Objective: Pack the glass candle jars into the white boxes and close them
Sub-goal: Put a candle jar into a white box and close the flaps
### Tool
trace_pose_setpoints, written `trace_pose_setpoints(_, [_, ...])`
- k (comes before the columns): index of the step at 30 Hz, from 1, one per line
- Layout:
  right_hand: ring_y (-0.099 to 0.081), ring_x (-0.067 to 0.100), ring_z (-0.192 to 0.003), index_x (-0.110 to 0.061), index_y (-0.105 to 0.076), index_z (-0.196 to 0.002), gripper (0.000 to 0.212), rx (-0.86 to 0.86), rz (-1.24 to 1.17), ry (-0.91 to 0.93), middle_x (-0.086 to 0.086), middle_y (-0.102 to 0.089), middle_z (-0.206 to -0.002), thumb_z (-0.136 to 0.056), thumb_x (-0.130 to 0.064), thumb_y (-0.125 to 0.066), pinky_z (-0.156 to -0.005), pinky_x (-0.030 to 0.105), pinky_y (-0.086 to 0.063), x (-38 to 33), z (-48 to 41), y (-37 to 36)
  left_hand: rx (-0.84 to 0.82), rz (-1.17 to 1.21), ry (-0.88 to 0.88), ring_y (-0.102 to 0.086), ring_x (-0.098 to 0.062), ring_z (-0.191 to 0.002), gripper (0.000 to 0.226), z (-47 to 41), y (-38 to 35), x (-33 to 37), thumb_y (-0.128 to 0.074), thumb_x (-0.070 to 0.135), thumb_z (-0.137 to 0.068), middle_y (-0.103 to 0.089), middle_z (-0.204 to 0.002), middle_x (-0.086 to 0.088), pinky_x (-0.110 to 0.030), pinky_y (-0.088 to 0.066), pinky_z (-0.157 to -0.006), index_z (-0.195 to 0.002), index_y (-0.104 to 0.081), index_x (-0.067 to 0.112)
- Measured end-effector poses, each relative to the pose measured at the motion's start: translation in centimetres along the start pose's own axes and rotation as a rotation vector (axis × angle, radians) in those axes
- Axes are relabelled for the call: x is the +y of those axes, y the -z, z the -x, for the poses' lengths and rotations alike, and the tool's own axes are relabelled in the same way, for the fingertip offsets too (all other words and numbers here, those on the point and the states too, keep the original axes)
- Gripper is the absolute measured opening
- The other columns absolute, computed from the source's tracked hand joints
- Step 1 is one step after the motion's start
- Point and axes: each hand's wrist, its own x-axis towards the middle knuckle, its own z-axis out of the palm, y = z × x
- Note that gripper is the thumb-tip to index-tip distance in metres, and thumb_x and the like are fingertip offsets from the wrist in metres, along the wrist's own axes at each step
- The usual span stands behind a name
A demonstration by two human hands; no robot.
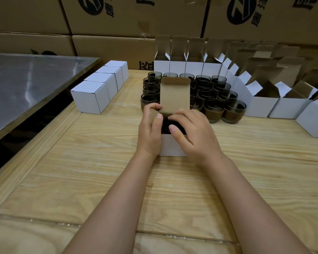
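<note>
Both hands on the open white box (173, 146), mid-tabletop (99, 162). My left hand (151, 131) pinches its left side flap; my right hand (193, 132) curls over the right edge. Lid flap (174, 94) stands upright. A dark candle jar (166, 125) sits inside. More jars (213, 101) cluster just behind; four closed boxes (92, 97) line up at left.

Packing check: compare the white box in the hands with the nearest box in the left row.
The held box has its lid upright, open; the nearest row box is closed flat. The left hand and right hand grip the held box; the row box stands untouched. Both are white.
</note>
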Motion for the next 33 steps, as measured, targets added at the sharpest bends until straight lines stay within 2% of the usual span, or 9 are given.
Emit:
trace_pose_setpoints(3, [-0.049, 0.018, -0.113, -0.009, -0.064, -0.114, 0.043, 0.267, -0.2, -0.103, 0.004, -0.056, -0.118, -0.094, -0.032, -0.033, -0.1, 0.03, -0.035, 0.4, 0.2, -0.6, -0.001, 0.035, 0.009, -0.057, -0.007, -0.09, 0.041, 0.0, -0.1, 0.3, -0.037, 0.047, -0.078, -0.057, -0.101, 0.008, -0.025, -0.045, -0.079, -0.107, -0.049, 0.02])
trace_pose_setpoints(6, [-0.056, 0.018, -0.115, -0.03, -0.065, -0.11, 0.035, 0.513, -0.94, -0.598, -0.001, -0.06, -0.122, -0.093, -0.029, -0.035, -0.095, 0.031, -0.044, 0.3, -0.3, -0.5, -0.021, 0.152, 0.068, -0.059, -0.017, -0.101, 0.053, -0.1, -0.1, 0.7, -0.036, 0.05, -0.078, -0.059, -0.107, -0.001, -0.041, -0.05, -0.086, -0.117, -0.05, 0.018])
trace_pose_setpoints(10, [-0.066, 0.021, -0.107, -0.015, -0.054, -0.128, 0.034, 0.419, -1.508, -0.867, 0.007, -0.071, -0.111, -0.098, -0.014, -0.039, -0.084, 0.032, -0.053, 1.3, 0.1, -0.4, -0.032, 0.485, 0.215, -0.062, -0.02, -0.107, 0.063, -0.3, -0.3, 1.3, -0.033, 0.049, -0.089, -0.062, -0.117, -0.012, -0.032, -0.053, -0.085, -0.138, -0.041, 0.01])
trace_pose_setpoints(14, [-0.063, 0.02, -0.111, -0.011, -0.051, -0.132, 0.035, 0.282, -1.424, -0.727, 0.008, -0.065, -0.122, -0.099, -0.017, -0.044, -0.092, 0.033, -0.053, 0.5, 0.0, -0.9, -0.052, 0.356, 0.258, -0.054, -0.011, -0.123, 0.041, -0.4, -0.6, 1.2, -0.028, 0.028, -0.104, -0.057, -0.134, 0.003, -0.028, -0.048, -0.097, -0.143, -0.04, 0.02])
trace_pose_setpoints(18, [-0.06, 0.024, -0.114, -0.015, -0.048, -0.131, 0.042, 0.212, -1.354, -0.656, 0.007, -0.063, -0.123, -0.092, 0.0, -0.051, -0.093, 0.036, -0.052, 0.0, 0.1, -1.2, -0.063, 0.399, 0.305, -0.068, -0.011, -0.092, 0.041, -0.6, -0.2, 1.1, -0.045, -0.001, -0.094, -0.073, -0.099, 0.008, -0.025, -0.054, -0.074, -0.127, -0.051, 0.023])
trace_pose_setpoints(23, [-0.061, 0.021, -0.111, -0.029, -0.048, -0.127, 0.051, 0.193, -1.283, -0.574, 0.001, -0.064, -0.117, -0.091, 0.007, -0.047, -0.092, 0.036, -0.052, 0.0, -0.1, -1.2, 0.0, 0.384, 0.36, -0.064, -0.02, -0.088, 0.039, -0.6, -0.4, 1.4, -0.048, -0.006, -0.089, -0.068, -0.093, -0.002, -0.036, -0.052, -0.081, -0.111, -0.061, 0.023])
trace_pose_setpoints(26, [-0.062, 0.019, -0.108, -0.033, -0.047, -0.127, 0.043, 0.17, -1.295, -0.514, 0.001, -0.065, -0.113, -0.089, -0.018, -0.061, -0.089, 0.035, -0.052, 0.1, 0.1, -1.0, 0.027, 0.385, 0.386, -0.061, -0.025, -0.09, 0.031, -0.6, -0.5, 1.5, -0.049, -0.002, -0.091, -0.067, -0.089, -0.004, -0.044, -0.049, -0.085, -0.102, -0.063, 0.023])
trace_pose_setpoints(29, [-0.06, 0.025, -0.11, -0.027, -0.05, -0.121, 0.073, 0.163, -1.272, -0.522, 0.002, -0.065, -0.111, -0.063, -0.063, -0.076, -0.095, 0.045, -0.048, -0.3, 0.0, -1.0, 0.047, 0.368, 0.36, -0.061, -0.021, -0.084, 0.026, -0.5, -0.6, 1.5, -0.048, 0.001, -0.094, -0.066, -0.084, -0.002, -0.04, -0.049, -0.081, -0.096, -0.064, 0.021])
trace_pose_setpoints(33, [-0.052, 0.025, -0.095, -0.026, -0.054, -0.102, 0.063, 0.212, -1.257, -0.554, -0.001, -0.059, -0.095, -0.057, -0.062, -0.079, -0.087, 0.049, -0.043, -0.3, -0.1, -1.2, 0.044, 0.383, 0.356, -0.058, -0.023, -0.088, 0.021, -0.4, -0.7, 1.7, -0.047, 0.006, -0.096, -0.065, -0.089, -0.003, -0.039, -0.046, -0.079, -0.092, -0.063, 0.018])
